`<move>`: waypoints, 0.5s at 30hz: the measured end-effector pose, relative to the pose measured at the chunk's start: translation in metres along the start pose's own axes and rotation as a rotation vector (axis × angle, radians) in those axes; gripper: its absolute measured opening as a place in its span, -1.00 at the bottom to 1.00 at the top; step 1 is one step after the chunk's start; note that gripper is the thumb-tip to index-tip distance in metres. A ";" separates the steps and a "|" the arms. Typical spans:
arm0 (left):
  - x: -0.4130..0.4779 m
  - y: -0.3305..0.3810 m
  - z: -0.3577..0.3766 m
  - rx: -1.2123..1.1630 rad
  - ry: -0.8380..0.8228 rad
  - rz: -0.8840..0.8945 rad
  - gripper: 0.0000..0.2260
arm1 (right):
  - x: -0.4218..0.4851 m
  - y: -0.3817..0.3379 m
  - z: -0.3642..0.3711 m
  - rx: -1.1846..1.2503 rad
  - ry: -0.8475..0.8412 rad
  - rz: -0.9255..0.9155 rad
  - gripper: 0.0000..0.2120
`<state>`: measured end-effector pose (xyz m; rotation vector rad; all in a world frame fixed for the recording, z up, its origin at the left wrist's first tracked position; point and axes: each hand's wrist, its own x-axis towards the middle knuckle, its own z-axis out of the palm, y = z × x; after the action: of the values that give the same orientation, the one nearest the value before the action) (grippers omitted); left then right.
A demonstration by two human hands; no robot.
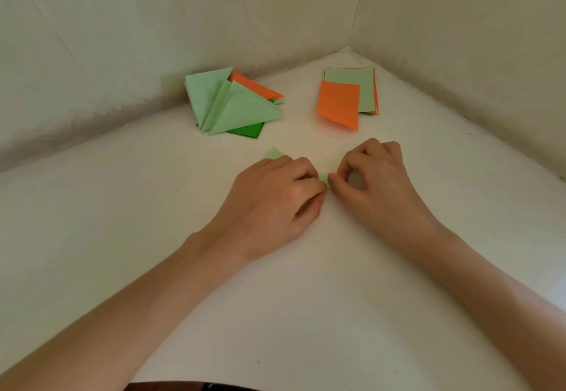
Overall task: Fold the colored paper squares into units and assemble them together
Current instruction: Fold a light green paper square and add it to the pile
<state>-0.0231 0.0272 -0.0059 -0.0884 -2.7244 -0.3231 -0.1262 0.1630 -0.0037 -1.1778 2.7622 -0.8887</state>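
Green paper [323, 178]: on the counter [306, 283], mid-fold. The left hand [275, 194] holds it under curled fingers and the right hand [373, 176] pinches its corner.
Folded triangles [232, 105]: several, piled back left.
Flat squares [338, 102]: stacked back right, not yet folded.
Assembly: apparently not begun.

I see a white tabletop [101, 231] that fills the lower part of my view. It runs back into a corner [349, 49] where two pale beige walls meet, the left wall [122, 23] and the right wall [474, 16]. Along the foot of the left wall there is a grey, smudged band [76, 127]. A few small dark specks [258, 362] lie on the white surface. At the bottom edge a dark strip [190, 387] shows; I cannot tell what it is.
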 end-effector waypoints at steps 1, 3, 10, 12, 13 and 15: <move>0.000 0.000 0.000 0.004 0.005 0.003 -0.75 | 0.000 0.000 -0.001 -0.014 0.000 -0.002 -0.85; 0.000 -0.001 0.000 0.007 0.010 0.008 -0.75 | 0.000 0.001 -0.003 -0.031 -0.009 0.005 -0.84; -0.003 0.001 -0.002 0.072 -0.006 0.047 -0.72 | 0.003 0.004 -0.007 -0.091 -0.093 0.018 -0.85; -0.003 0.002 -0.002 0.093 -0.017 0.065 -0.70 | 0.003 0.006 -0.007 -0.104 -0.102 -0.001 -0.84; -0.003 0.002 -0.002 0.102 -0.022 0.071 -0.69 | 0.002 0.007 -0.006 -0.098 -0.093 -0.024 -0.85; -0.004 0.002 -0.003 0.126 -0.039 0.081 -0.67 | 0.001 0.009 -0.006 -0.070 -0.058 -0.112 -0.82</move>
<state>-0.0182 0.0283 -0.0037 -0.1718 -2.7629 -0.1280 -0.1341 0.1703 -0.0029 -1.3587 2.7254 -0.7581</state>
